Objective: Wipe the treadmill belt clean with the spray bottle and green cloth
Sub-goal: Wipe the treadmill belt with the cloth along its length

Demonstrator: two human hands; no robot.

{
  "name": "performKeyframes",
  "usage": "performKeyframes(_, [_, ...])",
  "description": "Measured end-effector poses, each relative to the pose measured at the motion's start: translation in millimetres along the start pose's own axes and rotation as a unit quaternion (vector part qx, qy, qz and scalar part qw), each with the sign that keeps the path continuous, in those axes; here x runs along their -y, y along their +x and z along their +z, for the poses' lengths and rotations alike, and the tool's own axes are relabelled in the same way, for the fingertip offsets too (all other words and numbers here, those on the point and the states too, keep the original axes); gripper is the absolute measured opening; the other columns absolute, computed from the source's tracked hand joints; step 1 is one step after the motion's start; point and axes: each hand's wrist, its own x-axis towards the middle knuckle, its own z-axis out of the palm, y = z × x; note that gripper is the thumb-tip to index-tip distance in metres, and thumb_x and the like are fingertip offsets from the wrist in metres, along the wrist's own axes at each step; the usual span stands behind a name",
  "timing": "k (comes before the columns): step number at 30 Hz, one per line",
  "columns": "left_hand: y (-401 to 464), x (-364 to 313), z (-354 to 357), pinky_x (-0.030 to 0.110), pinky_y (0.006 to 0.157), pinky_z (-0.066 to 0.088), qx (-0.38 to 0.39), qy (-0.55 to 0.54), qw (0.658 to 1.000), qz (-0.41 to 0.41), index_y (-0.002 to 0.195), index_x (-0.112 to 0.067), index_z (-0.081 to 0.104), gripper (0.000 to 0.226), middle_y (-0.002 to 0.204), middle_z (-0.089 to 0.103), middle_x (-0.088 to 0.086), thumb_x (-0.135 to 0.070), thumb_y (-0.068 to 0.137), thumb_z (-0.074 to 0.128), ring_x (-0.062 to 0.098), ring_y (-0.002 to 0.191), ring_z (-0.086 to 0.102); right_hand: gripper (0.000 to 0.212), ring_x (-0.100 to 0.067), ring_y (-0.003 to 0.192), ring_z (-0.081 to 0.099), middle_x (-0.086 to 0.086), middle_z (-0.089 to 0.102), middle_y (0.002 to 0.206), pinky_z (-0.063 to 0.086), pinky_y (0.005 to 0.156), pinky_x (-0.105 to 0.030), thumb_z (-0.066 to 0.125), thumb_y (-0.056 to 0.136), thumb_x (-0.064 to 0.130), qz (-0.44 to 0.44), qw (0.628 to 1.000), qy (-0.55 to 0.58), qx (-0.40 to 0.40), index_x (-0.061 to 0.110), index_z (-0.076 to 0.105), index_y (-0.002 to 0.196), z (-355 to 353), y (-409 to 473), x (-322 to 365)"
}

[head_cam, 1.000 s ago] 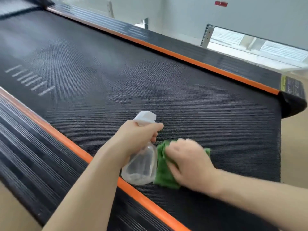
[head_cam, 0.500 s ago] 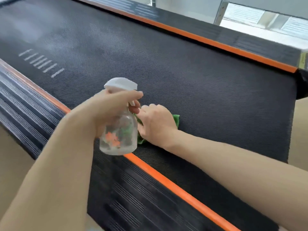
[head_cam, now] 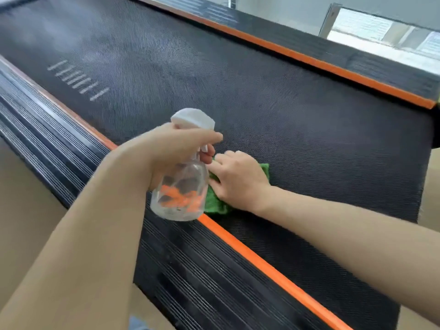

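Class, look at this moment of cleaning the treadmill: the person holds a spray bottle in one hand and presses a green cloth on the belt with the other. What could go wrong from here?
1. The spray bottle in the left hand hangs right beside the right hand; a squirt now might wet that hand rather than the belt.
2. The green cloth sits at the belt's near edge by the orange strip; wiping could stray onto the ribbed side rail and miss the belt.
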Motion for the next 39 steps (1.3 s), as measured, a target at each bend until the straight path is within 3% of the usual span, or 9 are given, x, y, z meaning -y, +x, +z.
performKeyframes(3, [1, 3, -4, 0.039, 0.08, 0.05, -0.007, -0.001, 1.0, 0.006, 0.083, -0.013, 0.075, 0.032, 0.085, 0.076, 0.007, -0.044, 0.084, 0.082, 0.019, 0.073, 0.065, 0.026, -0.03, 0.069, 0.055, -0.003, 0.057, 0.074, 0.037, 0.063, -0.038, 0.047, 0.086, 0.035, 0.026, 1.0, -0.004, -0.006, 0.015, 0.063, 0.086, -1, 1, 7])
performKeyframes(8, [8, 9, -5, 0.038, 0.078, 0.049, -0.019, -0.021, 1.0, -0.006, 0.074, -0.016, 0.075, 0.03, 0.082, 0.076, 0.005, -0.041, 0.09, 0.079, 0.018, 0.068, 0.063, 0.015, -0.02, 0.067, 0.047, 0.005, 0.05, 0.075, 0.036, 0.061, -0.034, 0.057, 0.079, 0.033, -0.107, 0.99, 0.051, 0.073, 0.023, 0.047, 0.081, -46, -91, 1])
performKeyframes(12, [21, 10, -1, 0.037, 0.079, 0.053, -0.038, -0.036, 0.999, 0.012, 0.066, -0.02, 0.077, 0.032, 0.077, 0.078, -0.001, -0.046, 0.084, 0.081, 0.018, 0.076, 0.066, 0.017, -0.019, 0.067, 0.045, 0.004, 0.049, 0.074, 0.035, 0.061, -0.032, 0.058, 0.083, 0.033, -0.181, 0.98, 0.028, 0.073, 0.021, 0.048, 0.079, -37, -76, -16])
performKeyframes(15, [29, 9, 4, 0.038, 0.084, 0.058, -0.055, -0.054, 0.996, 0.033, 0.072, -0.018, 0.078, 0.027, 0.076, 0.076, 0.0, -0.041, 0.086, 0.081, 0.018, 0.076, 0.067, 0.015, -0.025, 0.066, 0.051, -0.001, 0.053, 0.071, 0.039, 0.06, -0.036, 0.057, 0.085, 0.032, -0.099, 0.995, -0.002, 0.005, 0.019, 0.054, 0.078, -7, -12, -24])
performKeyframes(19, [34, 8, 6, 0.029, 0.071, 0.053, -0.048, -0.05, 0.997, 0.042, 0.076, -0.016, 0.08, 0.029, 0.077, 0.076, -0.002, -0.043, 0.086, 0.079, 0.014, 0.065, 0.063, 0.027, -0.032, 0.059, 0.057, -0.007, 0.059, 0.064, 0.044, 0.056, -0.036, 0.043, 0.08, 0.033, 0.062, 0.998, -0.021, -0.023, 0.015, 0.062, 0.072, 8, 47, -23])
performKeyframes(29, [49, 9, 17, 0.029, 0.07, 0.051, -0.053, -0.061, 0.997, 0.009, 0.075, -0.016, 0.079, 0.032, 0.078, 0.079, 0.002, -0.045, 0.088, 0.079, 0.016, 0.072, 0.062, 0.021, -0.019, 0.066, 0.043, 0.005, 0.047, 0.074, 0.034, 0.06, -0.031, 0.061, 0.086, 0.034, -0.138, 0.988, 0.024, 0.067, 0.022, 0.047, 0.075, -36, -73, -41])
performKeyframes(33, [54, 11, 22, 0.033, 0.07, 0.052, -0.077, -0.044, 0.996, 0.009, 0.055, -0.019, 0.072, 0.045, 0.064, 0.068, 0.001, -0.052, 0.086, 0.076, 0.021, 0.063, 0.06, 0.018, -0.024, 0.065, 0.049, 0.002, 0.05, 0.071, 0.039, 0.059, -0.036, 0.058, 0.084, 0.032, -0.026, 1.0, -0.01, 0.006, 0.02, 0.049, 0.074, -22, -36, -50])
performKeyframes(37, [51, 4, 33, 0.03, 0.067, 0.051, -0.094, -0.079, 0.992, 0.032, 0.077, -0.007, 0.078, 0.042, 0.073, 0.074, 0.005, -0.048, 0.086, 0.079, 0.018, 0.061, 0.059, 0.017, -0.022, 0.066, 0.047, 0.004, 0.049, 0.072, 0.04, 0.059, -0.037, 0.058, 0.082, 0.033, 0.033, 0.999, -0.017, 0.006, 0.02, 0.05, 0.075, -22, -49, -40])
performKeyframes(39, [52, 3, 37, 0.03, 0.068, 0.052, -0.098, -0.075, 0.992, 0.029, 0.067, -0.013, 0.077, 0.04, 0.068, 0.074, 0.004, -0.048, 0.086, 0.078, 0.018, 0.06, 0.06, 0.017, -0.021, 0.065, 0.044, 0.004, 0.047, 0.072, 0.041, 0.059, -0.037, 0.058, 0.082, 0.033, 0.038, 0.999, -0.012, 0.011, 0.02, 0.049, 0.075, -25, -55, -38])
